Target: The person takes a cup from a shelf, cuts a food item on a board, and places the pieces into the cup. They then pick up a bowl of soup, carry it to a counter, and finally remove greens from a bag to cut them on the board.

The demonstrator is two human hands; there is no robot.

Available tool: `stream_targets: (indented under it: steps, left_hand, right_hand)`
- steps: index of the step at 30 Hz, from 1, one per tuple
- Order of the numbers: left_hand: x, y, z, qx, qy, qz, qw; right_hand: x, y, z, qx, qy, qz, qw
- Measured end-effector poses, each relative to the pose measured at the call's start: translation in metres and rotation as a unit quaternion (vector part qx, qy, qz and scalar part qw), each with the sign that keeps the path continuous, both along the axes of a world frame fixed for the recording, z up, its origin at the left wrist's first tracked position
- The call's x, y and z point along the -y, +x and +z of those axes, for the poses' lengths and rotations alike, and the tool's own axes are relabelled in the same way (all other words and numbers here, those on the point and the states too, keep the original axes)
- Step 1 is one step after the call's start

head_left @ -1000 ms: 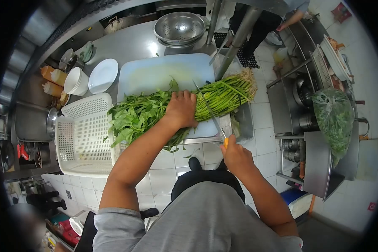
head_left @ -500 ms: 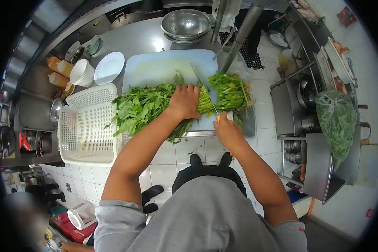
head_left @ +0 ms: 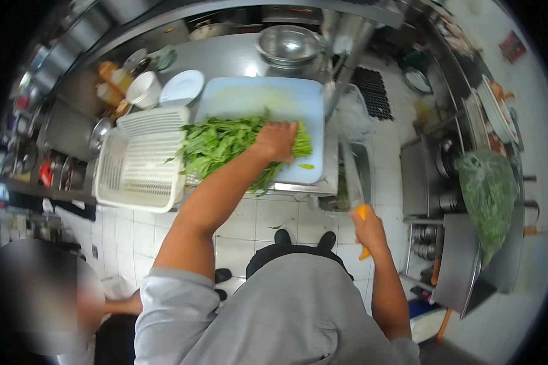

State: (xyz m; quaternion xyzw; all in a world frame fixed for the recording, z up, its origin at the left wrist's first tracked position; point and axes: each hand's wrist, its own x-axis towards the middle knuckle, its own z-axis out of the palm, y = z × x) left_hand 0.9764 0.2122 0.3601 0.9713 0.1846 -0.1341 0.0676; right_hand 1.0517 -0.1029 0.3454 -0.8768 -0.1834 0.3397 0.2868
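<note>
A bundle of leafy green vegetables [head_left: 222, 145] lies across the pale blue cutting board [head_left: 265, 91], leaves to the left and cut stems to the right. My left hand [head_left: 276, 141] is closed over the stems, pressing them to the board near their cut ends. A small loose green piece [head_left: 307, 166] lies on the board beside them. Off the board's right side, my right hand [head_left: 369, 228] grips a knife [head_left: 352, 173] by its orange handle, blade pointing away from me. Below the blade stands a grey bin [head_left: 364, 161], its contents partly hidden.
A white perforated basket [head_left: 141, 194] sits left of the board. Behind it are white bowls [head_left: 144, 90], a plate [head_left: 182, 87] and sauce bottles [head_left: 108, 94]. Metal colanders [head_left: 288, 45] stand at the back. A bag of greens [head_left: 486, 194] hangs at right. Another person [head_left: 122, 304] is at lower left.
My right hand has swung the knife rightward off the board. The cut-off stem ends have left the board's right edge. My left hand remains on the bundle. The other person has come further into view.
</note>
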Motion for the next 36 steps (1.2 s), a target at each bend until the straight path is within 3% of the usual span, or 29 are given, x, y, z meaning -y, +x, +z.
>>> stream_targets:
  steps: [4,8,10,12,17,25,27,36]
  left_hand:
    - [-0.007,-0.004,-0.008,0.041,0.019,0.004,0.999]
    - [-0.01,0.0,0.004,0.039,-0.012,0.049,0.998]
    - [-0.017,0.001,0.005,0.098,-0.009,0.071,0.993]
    - [-0.021,0.001,0.02,0.118,-0.011,0.089,0.989]
    - [-0.039,0.008,0.034,0.036,-0.098,0.13,0.986]
    - [-0.043,0.03,-0.007,-0.006,-0.063,0.12,0.991]
    - [-0.042,0.03,0.002,-0.014,-0.121,0.14,0.983]
    - [-0.011,0.025,0.028,0.014,-0.07,0.113,0.991]
  right_hand:
    - [0.047,-0.007,-0.004,-0.094,0.038,-0.021,0.995]
    - [0.09,-0.015,-0.024,-0.129,0.08,-0.054,0.987]
    - [0.095,-0.017,-0.019,-0.126,0.091,-0.057,0.986]
    - [0.094,-0.015,-0.009,-0.222,0.105,-0.038,0.969]
    - [0.068,-0.003,0.01,-0.371,0.131,0.055,0.918]
    - [0.01,0.011,-0.013,-0.418,0.109,0.126,0.893]
    - [-0.011,0.012,-0.016,-0.435,0.126,0.124,0.883]
    - [-0.067,0.014,-0.001,-0.436,0.137,0.154,0.876]
